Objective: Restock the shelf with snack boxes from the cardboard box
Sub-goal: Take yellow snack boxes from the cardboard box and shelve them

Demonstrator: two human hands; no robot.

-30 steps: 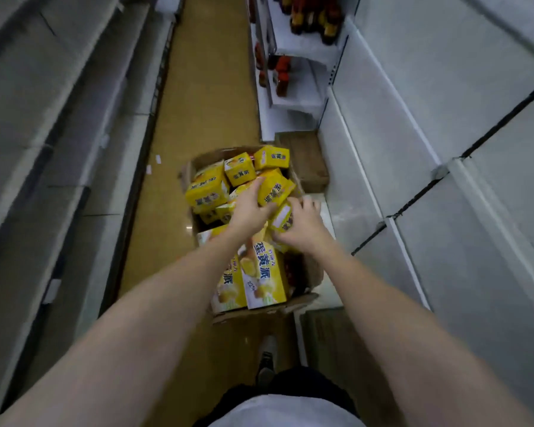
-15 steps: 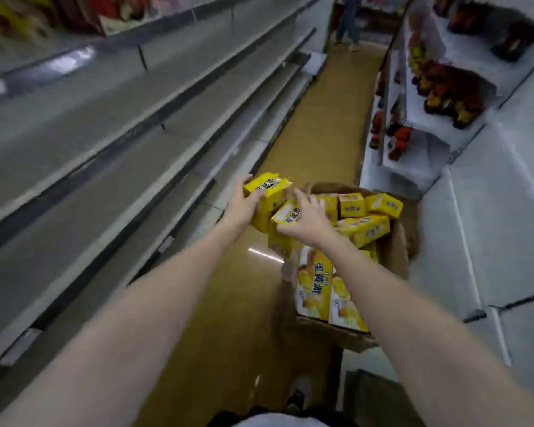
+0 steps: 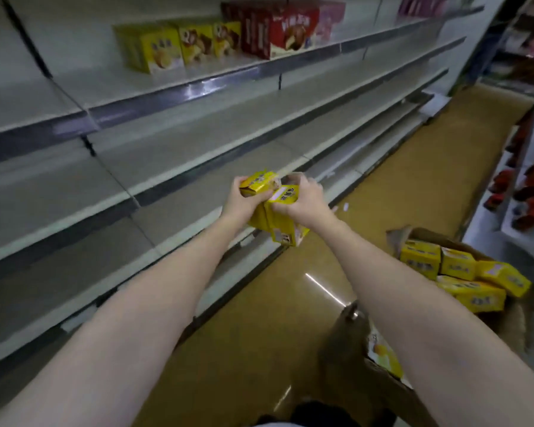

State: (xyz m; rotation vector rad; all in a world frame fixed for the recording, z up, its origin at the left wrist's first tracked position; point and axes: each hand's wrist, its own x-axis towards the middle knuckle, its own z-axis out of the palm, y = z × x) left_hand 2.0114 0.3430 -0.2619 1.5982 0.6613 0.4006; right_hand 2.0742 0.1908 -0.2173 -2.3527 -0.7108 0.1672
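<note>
Here the person holds a cluster of yellow snack boxes (image 3: 275, 211) out in front of the shelf (image 3: 173, 155), between the two hands. The left hand (image 3: 244, 200) has its fingers (image 3: 235, 184) curled over the upper box; the right hand (image 3: 302, 200) wraps round the box beside it. At least three boxes sit in the cluster — motion blur hides whether there are more.

To do this step well, the person would likely keep both hands squeezing inward so the lowest box, which hangs beneath the grip, does not slip out. The judgement is that the cluster should be set down flat on a bare tier of the shelf, then squared up with printed faces outward — matching the display boxes (image 3: 179, 46) on the upper tier.

Counted: two hands; one cardboard box (image 3: 352, 359) on the floor at lower right, well apart from the hands. About five yellow boxes show in its far end and one more at its near edge. On the upper tier stand roughly three yellow boxes and a red pack (image 3: 287, 26).
</note>
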